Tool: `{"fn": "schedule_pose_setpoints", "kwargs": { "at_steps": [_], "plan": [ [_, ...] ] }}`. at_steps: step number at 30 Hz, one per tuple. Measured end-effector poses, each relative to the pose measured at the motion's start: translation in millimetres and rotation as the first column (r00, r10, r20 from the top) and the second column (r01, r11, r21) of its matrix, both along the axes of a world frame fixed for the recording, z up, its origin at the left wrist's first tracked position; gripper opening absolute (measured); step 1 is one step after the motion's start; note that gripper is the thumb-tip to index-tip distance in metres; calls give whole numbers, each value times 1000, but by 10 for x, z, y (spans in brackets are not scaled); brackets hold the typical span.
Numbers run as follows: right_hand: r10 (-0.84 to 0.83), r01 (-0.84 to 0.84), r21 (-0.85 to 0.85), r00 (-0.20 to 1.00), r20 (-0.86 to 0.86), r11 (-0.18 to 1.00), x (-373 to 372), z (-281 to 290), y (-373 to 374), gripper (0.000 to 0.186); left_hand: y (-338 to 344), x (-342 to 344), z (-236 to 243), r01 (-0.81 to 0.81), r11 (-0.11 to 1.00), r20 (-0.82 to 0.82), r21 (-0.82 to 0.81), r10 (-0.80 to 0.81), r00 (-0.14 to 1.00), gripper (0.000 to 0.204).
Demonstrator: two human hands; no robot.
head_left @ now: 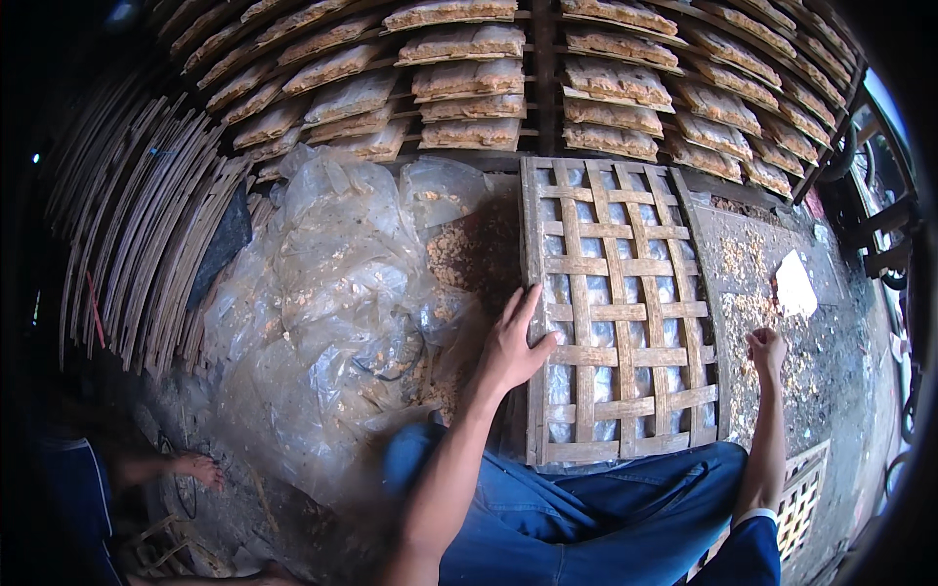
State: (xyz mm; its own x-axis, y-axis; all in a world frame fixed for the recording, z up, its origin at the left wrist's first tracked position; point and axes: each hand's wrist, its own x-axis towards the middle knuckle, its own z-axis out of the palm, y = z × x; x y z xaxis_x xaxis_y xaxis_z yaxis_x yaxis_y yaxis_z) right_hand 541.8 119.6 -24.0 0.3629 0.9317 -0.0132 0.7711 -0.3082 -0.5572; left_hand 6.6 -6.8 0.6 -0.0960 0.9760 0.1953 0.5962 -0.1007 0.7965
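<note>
A wooden frame with a woven bamboo lattice (614,313) lies in front of my crossed legs. Clear plastic shows through its gaps; what the plastic covers is hidden. My left hand (515,344) rests against the frame's left edge, thumb and fingers apart. To the right of the frame, my right hand (767,349) hovers over the crumb-strewn floor with its fingers curled closed, apart from the lattice. Whether anything is in those fingers cannot be made out. Just beyond that hand lies a white sheet-like piece (796,284).
Crumpled clear plastic sheeting (322,283) spreads at the left, dotted with crumbs. Thin wooden sticks (137,234) are stacked beyond it. Racks of pale, crusty slabs (464,78) span the back. Another person's hand (200,471) is at lower left. A second lattice (801,503) lies lower right.
</note>
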Motion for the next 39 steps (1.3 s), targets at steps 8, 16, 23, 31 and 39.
{"fn": "schedule_pose_setpoints", "kwargs": {
  "at_steps": [8,16,23,31,39],
  "plan": [
    [254,-237,226,966,-47,945,-545,228,215,39,37,-41,34,22,1000,-2,0,-22,1000,81],
    [702,-762,91,630,331,641,-2101,773,-176,77,21,-43,27,0,1000,6,-8,0,1000,77],
    [943,-995,-33,76,324,92,-2991,805,-707,77,52,-44,5,15,1000,11,25,-15,1000,77],
    [728,-799,-16,539,425,601,-2107,584,2,71,50,-46,13,19,1000,29,11,-19,999,80],
    [617,-674,108,720,317,731,-1840,675,-5,60,54,-69,20,31,999,3,9,-31,1000,77]
  ]
}}
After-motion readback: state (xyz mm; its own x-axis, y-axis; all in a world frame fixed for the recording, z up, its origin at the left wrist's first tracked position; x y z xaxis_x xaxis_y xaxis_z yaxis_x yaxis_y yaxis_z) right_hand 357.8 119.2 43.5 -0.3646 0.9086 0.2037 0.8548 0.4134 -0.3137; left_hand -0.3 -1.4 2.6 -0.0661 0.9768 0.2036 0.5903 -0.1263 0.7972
